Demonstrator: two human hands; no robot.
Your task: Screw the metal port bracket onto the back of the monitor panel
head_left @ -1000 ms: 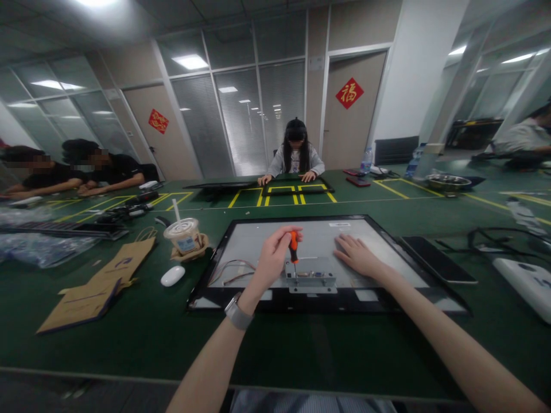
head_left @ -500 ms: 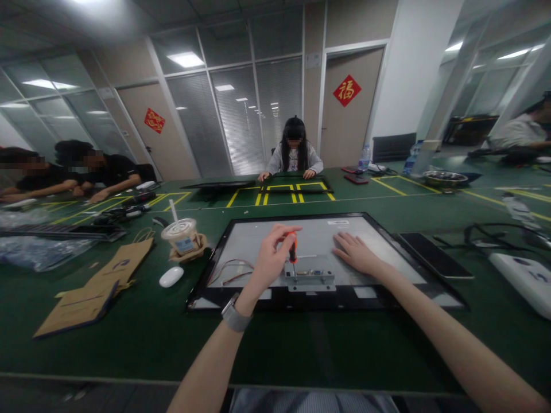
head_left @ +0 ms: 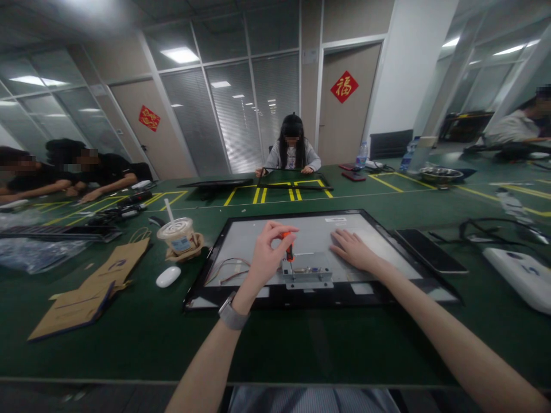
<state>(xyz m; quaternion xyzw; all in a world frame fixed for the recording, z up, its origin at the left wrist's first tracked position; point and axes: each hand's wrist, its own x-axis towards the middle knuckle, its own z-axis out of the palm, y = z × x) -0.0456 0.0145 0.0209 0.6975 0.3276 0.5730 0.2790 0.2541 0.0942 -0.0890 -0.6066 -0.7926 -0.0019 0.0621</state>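
Observation:
A flat display panel (head_left: 241, 241) with a black frame and a pale grey back lies in front of me on the table. Near its front edge sits a metal bracket (head_left: 307, 279) with a small board and connectors. My left hand (head_left: 272, 252) pinches the handle of an orange and black screwdriver (head_left: 290, 250), held upright with its tip down at the bracket's left part. Whether the tip sits in a screw is too small to tell. My right hand (head_left: 353, 250) rests flat on the panel's back, right of the bracket, fingers spread. Thin wires (head_left: 230, 269) lie on the panel's left side.
Left of the panel are a drink cup (head_left: 177, 236), a white mouse (head_left: 168, 277) and a paper bag (head_left: 92, 287). On the right lie a black phone (head_left: 430, 251), cables and a white device (head_left: 519, 278). Across the table a person (head_left: 293, 149) holds a black frame (head_left: 297, 186).
The left hand's fingers have shifted slightly around the screwdriver's top. The right hand stays in place on the panel. The whole view has moved a little.

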